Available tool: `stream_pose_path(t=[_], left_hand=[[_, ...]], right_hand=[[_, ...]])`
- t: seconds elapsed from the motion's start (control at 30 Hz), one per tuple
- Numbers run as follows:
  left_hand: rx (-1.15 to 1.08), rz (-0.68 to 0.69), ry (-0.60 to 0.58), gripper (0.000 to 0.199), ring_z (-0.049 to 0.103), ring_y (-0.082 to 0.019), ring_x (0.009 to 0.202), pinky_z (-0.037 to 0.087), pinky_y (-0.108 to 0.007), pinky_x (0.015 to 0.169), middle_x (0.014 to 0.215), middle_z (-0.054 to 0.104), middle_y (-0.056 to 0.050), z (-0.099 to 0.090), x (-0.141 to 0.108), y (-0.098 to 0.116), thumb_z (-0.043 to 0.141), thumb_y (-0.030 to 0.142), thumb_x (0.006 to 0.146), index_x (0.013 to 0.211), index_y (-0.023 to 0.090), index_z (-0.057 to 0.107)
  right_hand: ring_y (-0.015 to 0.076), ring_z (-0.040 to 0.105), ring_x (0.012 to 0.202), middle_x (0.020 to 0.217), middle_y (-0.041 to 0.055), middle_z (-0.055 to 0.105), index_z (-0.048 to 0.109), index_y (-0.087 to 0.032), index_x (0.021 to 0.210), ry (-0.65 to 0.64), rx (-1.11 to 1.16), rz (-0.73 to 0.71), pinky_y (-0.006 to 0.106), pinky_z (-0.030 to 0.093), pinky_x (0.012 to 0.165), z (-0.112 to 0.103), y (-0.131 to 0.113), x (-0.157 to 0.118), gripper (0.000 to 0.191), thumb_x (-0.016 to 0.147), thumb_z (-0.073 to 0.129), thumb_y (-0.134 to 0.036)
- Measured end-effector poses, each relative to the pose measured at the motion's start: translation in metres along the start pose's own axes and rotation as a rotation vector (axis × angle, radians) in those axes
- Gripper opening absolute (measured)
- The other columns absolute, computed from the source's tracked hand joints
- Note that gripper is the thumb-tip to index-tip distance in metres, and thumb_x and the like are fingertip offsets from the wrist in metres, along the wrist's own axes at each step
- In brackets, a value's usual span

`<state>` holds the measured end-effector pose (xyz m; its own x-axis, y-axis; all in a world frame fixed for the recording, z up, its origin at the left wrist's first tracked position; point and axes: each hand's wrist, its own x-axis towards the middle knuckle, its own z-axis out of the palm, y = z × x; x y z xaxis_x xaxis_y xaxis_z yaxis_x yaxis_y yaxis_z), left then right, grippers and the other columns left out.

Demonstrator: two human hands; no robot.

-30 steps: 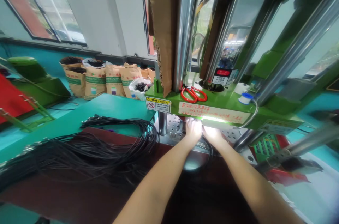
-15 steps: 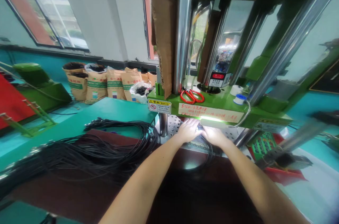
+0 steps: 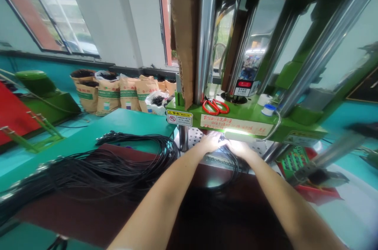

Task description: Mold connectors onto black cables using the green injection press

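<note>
Under the green press's crossbeam (image 3: 236, 118), my left hand (image 3: 210, 142) and my right hand (image 3: 239, 149) meet almost thumb to thumb over a metal fixture (image 3: 218, 160). Thin black cables (image 3: 235, 167) come out between them and loop down toward the dark red board. Both hands are closed about the cable ends; the far fingertips are partly hidden below the beam and in the lamp's glare. A perforated metal plate (image 3: 193, 136) lies behind and beside the hands.
To the left, a large bundle of black cables (image 3: 103, 171) with metal ends lies across the green table (image 3: 141, 122). Red-handled scissors (image 3: 215, 106) and a white spool (image 3: 268, 110) rest on the crossbeam. Steel columns (image 3: 205, 37) flank the work area. A lit lamp (image 3: 240, 136) hangs just above my hands.
The view has shifted slightly. My hands stay close together at the fixture with small finger movements, and more of the cable strands show beneath my right hand.
</note>
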<state>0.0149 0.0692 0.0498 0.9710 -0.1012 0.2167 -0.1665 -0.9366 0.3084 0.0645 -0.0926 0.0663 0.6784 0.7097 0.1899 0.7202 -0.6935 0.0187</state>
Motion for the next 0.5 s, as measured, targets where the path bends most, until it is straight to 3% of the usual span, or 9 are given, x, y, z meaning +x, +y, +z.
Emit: stream_pose_path(t=[0.2,0.5], left_hand=[[-0.003,-0.032,-0.034,0.054,0.045,-0.02,0.113,0.031,-0.032,0.096,0.135,0.038,-0.004,-0.01,-0.017,-0.012,0.034,0.05,0.083,0.131,0.027,0.03],[0.027,-0.134,0.009,0.049,0.049,-0.021,0.107,0.032,-0.034,0.094,0.126,0.048,-0.005,-0.002,-0.012,-0.005,0.036,0.048,0.083,0.128,0.027,0.036]], right_hand=[[0.0241,0.056,0.097,0.1,0.0114,0.064,0.064,-0.017,0.096,-0.009,0.014,0.036,0.035,0.038,0.085,0.0,0.016,-0.015,0.038,0.089,0.033,-0.037],[0.0232,0.056,0.099,0.104,0.0097,0.063,0.055,-0.019,0.115,0.055,0.084,0.019,0.035,0.039,0.087,0.008,0.013,-0.005,0.037,0.09,0.032,-0.033]])
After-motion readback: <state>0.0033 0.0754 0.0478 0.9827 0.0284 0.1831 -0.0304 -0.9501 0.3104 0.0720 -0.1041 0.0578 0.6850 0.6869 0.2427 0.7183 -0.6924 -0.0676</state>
